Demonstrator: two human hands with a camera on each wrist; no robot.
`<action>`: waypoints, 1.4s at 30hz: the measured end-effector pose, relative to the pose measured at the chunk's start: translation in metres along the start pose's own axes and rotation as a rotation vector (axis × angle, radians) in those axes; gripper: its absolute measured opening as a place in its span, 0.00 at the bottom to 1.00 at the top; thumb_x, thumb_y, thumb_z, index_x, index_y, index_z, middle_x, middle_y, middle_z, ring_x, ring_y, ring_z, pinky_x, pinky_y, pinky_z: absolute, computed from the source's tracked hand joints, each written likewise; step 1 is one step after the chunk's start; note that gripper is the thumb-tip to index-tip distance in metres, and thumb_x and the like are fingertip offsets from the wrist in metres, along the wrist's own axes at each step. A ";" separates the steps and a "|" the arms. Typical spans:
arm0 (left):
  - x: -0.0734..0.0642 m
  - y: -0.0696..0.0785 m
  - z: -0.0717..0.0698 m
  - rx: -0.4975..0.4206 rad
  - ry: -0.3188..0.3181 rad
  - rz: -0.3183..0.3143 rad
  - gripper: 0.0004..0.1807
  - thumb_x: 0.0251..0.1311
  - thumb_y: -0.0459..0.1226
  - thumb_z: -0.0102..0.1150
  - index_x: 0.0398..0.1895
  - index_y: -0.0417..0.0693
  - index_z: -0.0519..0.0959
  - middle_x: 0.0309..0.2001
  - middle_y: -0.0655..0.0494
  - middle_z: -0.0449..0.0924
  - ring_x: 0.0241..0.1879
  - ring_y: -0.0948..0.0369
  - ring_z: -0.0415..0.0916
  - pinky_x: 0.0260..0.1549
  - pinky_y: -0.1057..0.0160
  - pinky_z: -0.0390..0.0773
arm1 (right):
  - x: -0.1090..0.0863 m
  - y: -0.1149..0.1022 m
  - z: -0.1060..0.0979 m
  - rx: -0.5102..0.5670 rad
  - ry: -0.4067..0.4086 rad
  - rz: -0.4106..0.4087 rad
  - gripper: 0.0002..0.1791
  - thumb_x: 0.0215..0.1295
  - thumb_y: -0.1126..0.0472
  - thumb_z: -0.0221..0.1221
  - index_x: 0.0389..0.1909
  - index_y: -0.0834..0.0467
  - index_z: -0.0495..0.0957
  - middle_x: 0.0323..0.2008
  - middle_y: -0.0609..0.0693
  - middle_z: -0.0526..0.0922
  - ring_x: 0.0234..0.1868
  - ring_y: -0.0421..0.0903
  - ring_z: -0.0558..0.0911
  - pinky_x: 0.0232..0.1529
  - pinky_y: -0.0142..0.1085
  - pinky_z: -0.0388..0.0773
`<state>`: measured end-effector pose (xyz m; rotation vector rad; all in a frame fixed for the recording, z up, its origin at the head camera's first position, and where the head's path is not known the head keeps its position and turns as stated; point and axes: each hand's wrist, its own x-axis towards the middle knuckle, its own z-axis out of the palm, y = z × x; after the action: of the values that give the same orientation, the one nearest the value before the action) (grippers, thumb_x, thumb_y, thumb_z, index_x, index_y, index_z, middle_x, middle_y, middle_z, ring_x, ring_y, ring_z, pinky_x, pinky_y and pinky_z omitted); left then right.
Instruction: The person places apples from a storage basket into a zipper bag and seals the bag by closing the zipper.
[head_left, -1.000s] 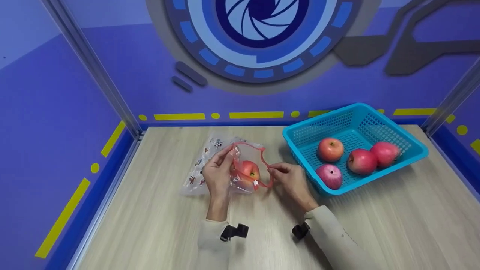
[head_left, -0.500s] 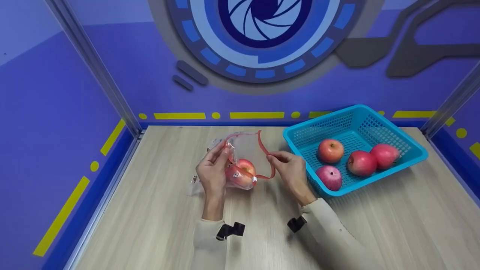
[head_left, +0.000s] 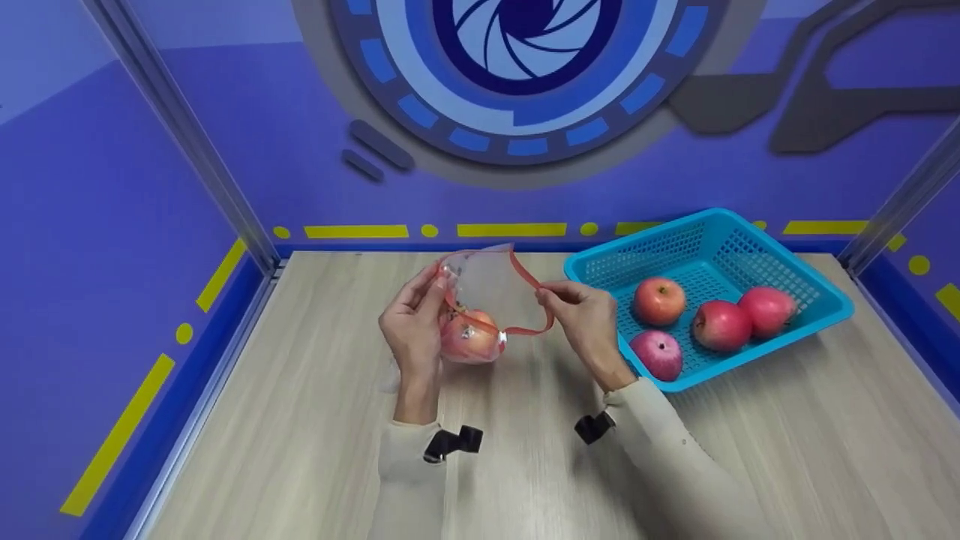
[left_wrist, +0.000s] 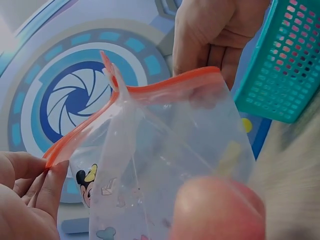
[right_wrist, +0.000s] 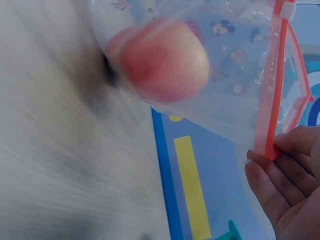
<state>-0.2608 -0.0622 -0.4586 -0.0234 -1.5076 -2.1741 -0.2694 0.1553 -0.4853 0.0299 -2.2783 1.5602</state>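
Observation:
Between the two hands hangs a clear zip bag with cartoon prints and a red-orange zip edge, its mouth spread wide. My left hand pinches the left side of that edge between thumb and fingers. On the other side, my right hand pinches the right end of the zip edge. A red-yellow apple lies at the bottom of the bag, seen through the plastic. The white zip slider sits at one end of the edge. In the left wrist view the apple presses against the film.
A turquoise mesh basket stands to the right, close by the right hand. It holds several fruits, among them an apple, a purple-pink round fruit and a pink fruit. Printed panels wall the wooden table.
Both hands have moved up and away from the body, the left also leftward. The bag, with the apple in it, has risen and hangs more upright. The basket has stayed put.

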 end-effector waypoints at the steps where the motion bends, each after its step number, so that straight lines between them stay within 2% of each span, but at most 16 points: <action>1: 0.002 0.002 0.001 0.003 0.000 0.008 0.13 0.69 0.28 0.68 0.55 0.32 0.86 0.47 0.41 0.90 0.45 0.54 0.90 0.46 0.59 0.88 | 0.002 -0.001 -0.001 -0.002 0.005 -0.005 0.10 0.69 0.59 0.73 0.47 0.58 0.91 0.39 0.49 0.91 0.40 0.48 0.85 0.37 0.30 0.82; 5: 0.010 0.010 0.003 0.017 -0.004 0.029 0.13 0.70 0.28 0.68 0.55 0.34 0.87 0.48 0.42 0.90 0.46 0.54 0.90 0.47 0.59 0.87 | 0.009 -0.006 -0.003 -0.006 0.021 -0.014 0.10 0.70 0.59 0.72 0.47 0.58 0.92 0.38 0.48 0.91 0.39 0.46 0.85 0.37 0.30 0.84; 9: 0.015 0.018 0.005 0.003 0.004 0.022 0.13 0.70 0.29 0.68 0.55 0.36 0.87 0.48 0.43 0.90 0.47 0.53 0.90 0.48 0.58 0.87 | 0.015 -0.011 -0.005 -0.018 0.056 -0.011 0.09 0.69 0.57 0.73 0.45 0.57 0.92 0.36 0.47 0.91 0.36 0.45 0.85 0.34 0.30 0.84; 14: 0.021 0.023 0.009 -0.034 0.019 0.024 0.13 0.68 0.27 0.69 0.54 0.33 0.87 0.48 0.42 0.90 0.45 0.55 0.90 0.46 0.59 0.87 | 0.021 -0.012 -0.007 -0.045 0.117 -0.056 0.09 0.69 0.58 0.73 0.45 0.57 0.93 0.35 0.47 0.91 0.34 0.44 0.86 0.32 0.29 0.83; 20: 0.024 0.024 0.014 -0.065 -0.002 0.051 0.13 0.68 0.26 0.68 0.55 0.31 0.86 0.48 0.41 0.89 0.46 0.54 0.90 0.48 0.57 0.87 | 0.018 -0.003 -0.009 -0.097 0.126 -0.114 0.09 0.70 0.58 0.72 0.46 0.57 0.92 0.38 0.47 0.92 0.35 0.43 0.86 0.34 0.27 0.82; 24: 0.020 0.018 0.013 -0.033 -0.024 0.055 0.13 0.69 0.27 0.68 0.54 0.32 0.87 0.49 0.42 0.90 0.47 0.54 0.90 0.48 0.57 0.87 | 0.016 0.002 -0.011 -0.106 0.107 -0.113 0.09 0.69 0.58 0.72 0.46 0.57 0.92 0.38 0.47 0.91 0.35 0.43 0.86 0.35 0.29 0.84; 31: 0.004 0.007 0.006 0.028 -0.038 0.026 0.11 0.69 0.29 0.69 0.51 0.33 0.88 0.46 0.42 0.90 0.44 0.54 0.90 0.46 0.58 0.88 | 0.009 0.009 -0.017 -0.109 0.012 -0.036 0.11 0.71 0.58 0.71 0.51 0.57 0.91 0.42 0.47 0.91 0.39 0.45 0.85 0.40 0.35 0.86; 36: -0.006 0.000 -0.001 0.084 -0.013 -0.019 0.10 0.68 0.31 0.71 0.49 0.34 0.89 0.41 0.42 0.90 0.37 0.54 0.90 0.38 0.59 0.89 | 0.005 0.012 -0.020 -0.100 -0.024 -0.018 0.12 0.72 0.59 0.70 0.52 0.56 0.90 0.43 0.48 0.90 0.39 0.46 0.85 0.40 0.36 0.87; 42: -0.013 -0.003 -0.006 0.122 -0.024 -0.049 0.10 0.67 0.34 0.73 0.47 0.37 0.90 0.37 0.43 0.90 0.34 0.53 0.90 0.30 0.57 0.89 | 0.000 0.012 -0.021 -0.135 -0.024 -0.036 0.12 0.71 0.59 0.71 0.52 0.57 0.90 0.42 0.48 0.91 0.39 0.46 0.85 0.39 0.33 0.86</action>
<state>-0.2494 -0.0622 -0.4674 0.0289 -1.6681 -2.1218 -0.2664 0.1792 -0.4895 0.0539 -2.3823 1.3925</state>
